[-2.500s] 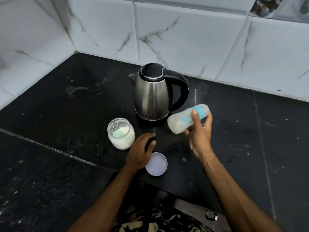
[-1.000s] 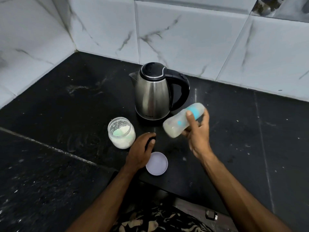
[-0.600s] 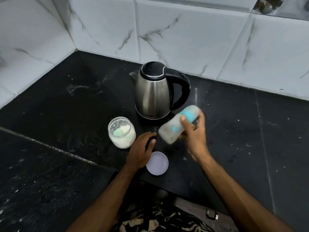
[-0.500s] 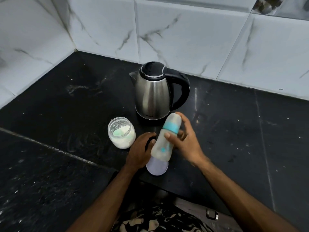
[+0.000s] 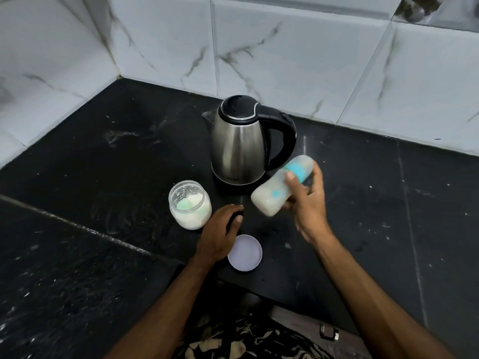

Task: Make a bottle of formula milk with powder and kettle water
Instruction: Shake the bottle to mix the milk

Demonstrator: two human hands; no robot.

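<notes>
We held the translucent feeding bottle with the turquoise collar (image 5: 281, 189) tilted in the air before the steel kettle with the black handle (image 5: 239, 146), our right hand (image 5: 307, 203) wrapped round its middle. Cloudy milk filled it, blurred, so we judged the mixing shake in hand; next, setting it upright. Our left hand (image 5: 220, 235) rested loosely curled on the black stone surface (image 5: 103, 164), between the open glass powder jar (image 5: 189, 204) and its pale round lid (image 5: 245, 252).

A black speckled stone countertop (image 5: 427, 216) is running into a corner of white marble-patterned wall tiles. A stainless-steel electric kettle with a black lid and handle (image 5: 239, 146) is standing towards its back edge. In front of it, a clear open jar of white powder (image 5: 190, 204) is sitting, and a round pale lilac lid (image 5: 245, 252) is lying at the front edge.
</notes>
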